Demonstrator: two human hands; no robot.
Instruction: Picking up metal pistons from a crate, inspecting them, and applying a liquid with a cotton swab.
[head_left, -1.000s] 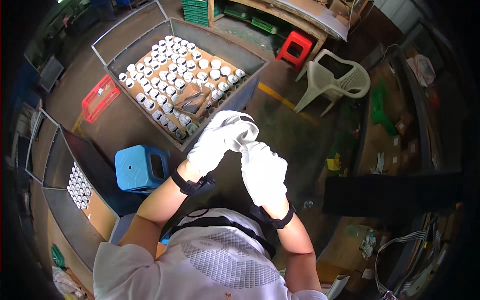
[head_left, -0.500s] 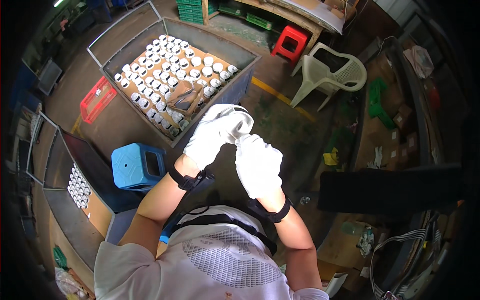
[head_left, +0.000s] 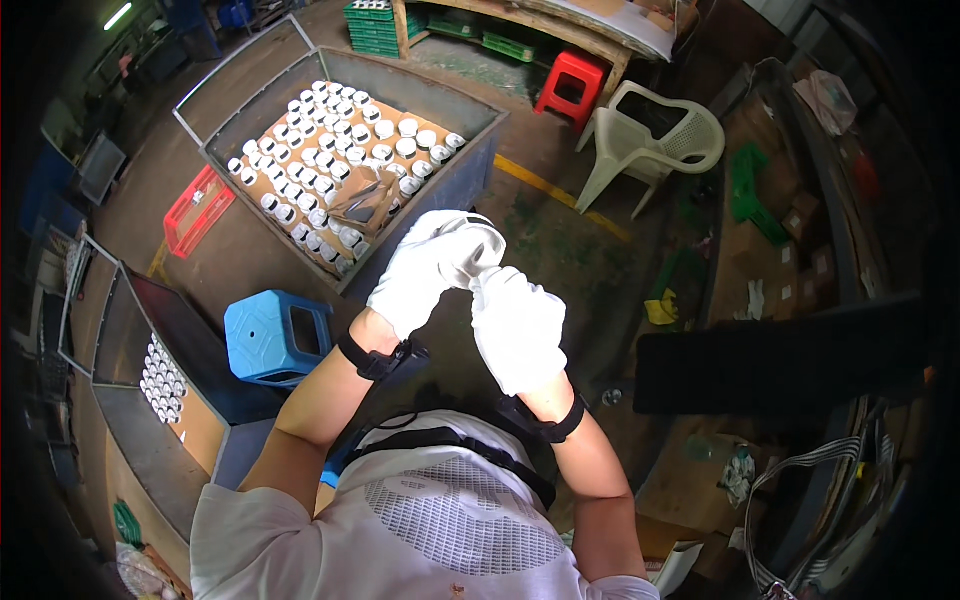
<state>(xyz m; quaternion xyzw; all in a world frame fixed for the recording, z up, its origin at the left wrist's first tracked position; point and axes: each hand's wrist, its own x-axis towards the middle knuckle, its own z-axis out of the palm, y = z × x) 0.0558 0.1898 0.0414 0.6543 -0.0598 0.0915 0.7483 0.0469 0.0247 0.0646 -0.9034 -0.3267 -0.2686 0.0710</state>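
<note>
Both my hands wear white gloves and meet in front of my chest. My left hand [head_left: 420, 270] is closed round a white, rounded cylindrical part [head_left: 488, 238] with a dark mark on its upper edge. Glove fingers cover much of that part, so its exact kind does not show. Against its lower right side press the bent fingers of my right hand [head_left: 518, 330]. What the right fingertips pinch, if anything besides the part, is hidden. Beyond my left hand, a metal bin [head_left: 430, 95] holds many similar white parts [head_left: 325, 140] standing on brown cardboard.
A torn carton [head_left: 365, 200] lies among the parts. Left of me stand a blue stool [head_left: 270, 335], a second metal bin [head_left: 115, 330] and a red crate [head_left: 195, 210]. Ahead right are a white plastic armchair [head_left: 650, 140] and a red stool [head_left: 570, 85]. Cardboard and green crates [head_left: 750, 195] line the right.
The view has shifted slightly, so the surroundings sit a little differently. My hands keep almost the same pose, still together at the white part.
</note>
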